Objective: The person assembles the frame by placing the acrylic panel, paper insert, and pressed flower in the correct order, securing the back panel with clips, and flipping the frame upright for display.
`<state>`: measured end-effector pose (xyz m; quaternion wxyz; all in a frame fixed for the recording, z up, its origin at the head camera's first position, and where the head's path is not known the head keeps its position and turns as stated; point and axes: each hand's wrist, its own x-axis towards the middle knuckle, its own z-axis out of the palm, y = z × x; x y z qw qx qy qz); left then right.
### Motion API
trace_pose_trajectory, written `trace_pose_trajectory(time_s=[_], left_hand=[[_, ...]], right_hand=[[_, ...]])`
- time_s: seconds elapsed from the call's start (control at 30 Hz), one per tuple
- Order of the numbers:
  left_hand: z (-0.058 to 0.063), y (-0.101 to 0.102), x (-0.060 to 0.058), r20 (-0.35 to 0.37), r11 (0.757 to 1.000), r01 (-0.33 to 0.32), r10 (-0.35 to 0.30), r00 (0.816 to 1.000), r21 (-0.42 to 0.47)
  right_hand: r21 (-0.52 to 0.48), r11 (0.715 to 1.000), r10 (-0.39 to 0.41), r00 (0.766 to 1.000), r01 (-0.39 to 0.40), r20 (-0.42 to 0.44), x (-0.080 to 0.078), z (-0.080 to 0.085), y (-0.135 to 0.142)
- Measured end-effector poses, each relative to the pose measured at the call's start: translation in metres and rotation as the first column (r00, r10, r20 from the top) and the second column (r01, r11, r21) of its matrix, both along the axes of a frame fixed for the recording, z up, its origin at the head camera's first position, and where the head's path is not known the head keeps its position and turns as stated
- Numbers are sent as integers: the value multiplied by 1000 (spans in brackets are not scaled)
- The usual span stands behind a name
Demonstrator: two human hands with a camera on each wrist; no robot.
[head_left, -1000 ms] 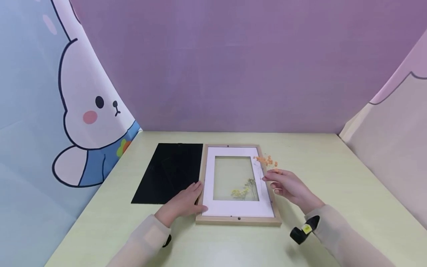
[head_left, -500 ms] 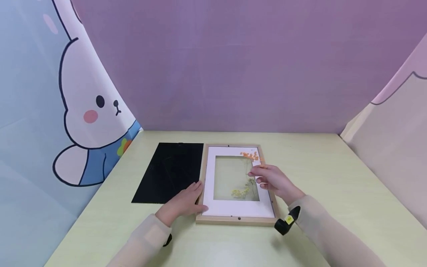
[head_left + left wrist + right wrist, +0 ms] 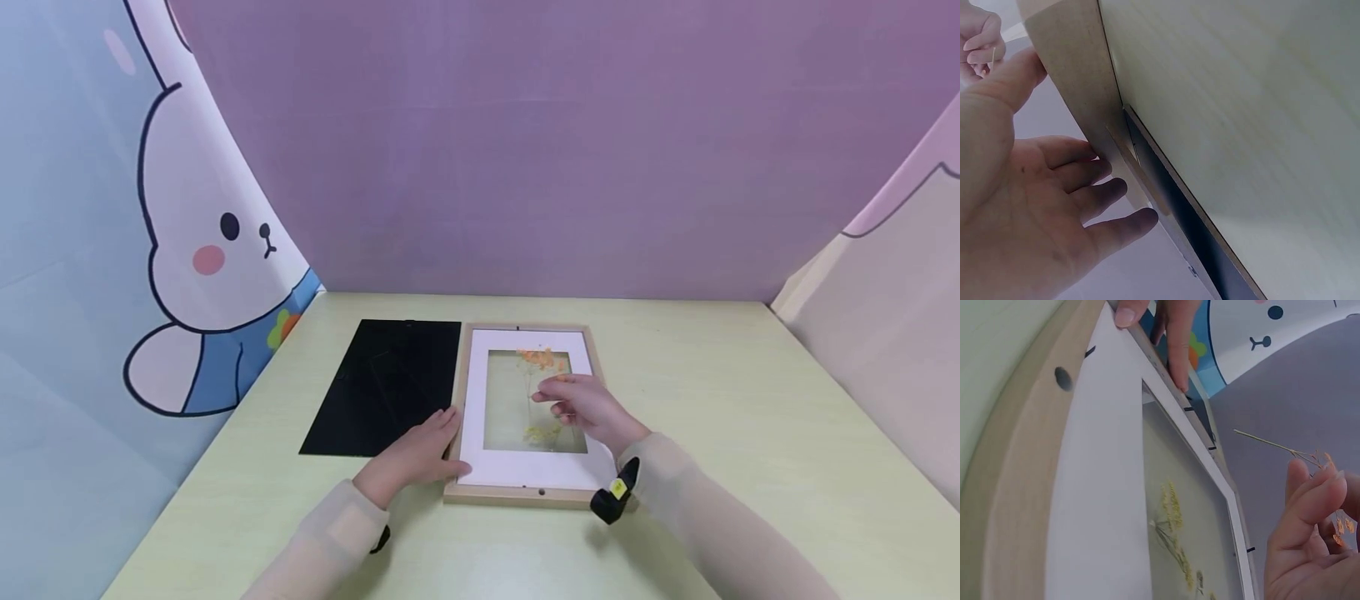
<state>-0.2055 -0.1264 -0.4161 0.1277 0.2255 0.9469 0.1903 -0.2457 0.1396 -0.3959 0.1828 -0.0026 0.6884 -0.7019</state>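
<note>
A wooden picture frame [image 3: 491,497] with a white mat [image 3: 474,417] lies flat on the table. Inside its window rests a yellow dried flower sprig [image 3: 1174,512]. My right hand [image 3: 588,408] pinches the thin stem of an orange dried flower sprig [image 3: 540,358] above the window. In the right wrist view the stem end sticks out past the fingertips and the blossoms hang beside the palm. My left hand [image 3: 418,454] rests on the left side of the frame, thumb at the mat's lower left corner and fingers extended along the outer edge.
A black backing board [image 3: 375,387] lies directly left of the picture frame. The pale table [image 3: 720,400] ends at a purple backdrop [image 3: 525,167] behind, with a rabbit-printed cloth [image 3: 217,250] on the left. Small dark tabs line the frame's inner edge.
My right hand has moved left with the orange sprig, from the frame's right side to over the window. The left hand keeps its place on the frame.
</note>
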Motion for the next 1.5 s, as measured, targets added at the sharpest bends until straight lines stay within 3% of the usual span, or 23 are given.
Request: trace_pose_trajectory(time_s=[0.6, 1.5], left_hand=[[4, 0, 2, 8, 1000, -12, 12, 1000, -2], [7, 1, 2, 10, 1000, -5, 5, 1000, 5]], right_hand=[[92, 996, -21, 997, 14, 78, -4, -25, -29], [182, 983, -24, 994, 5, 102, -6, -23, -33]])
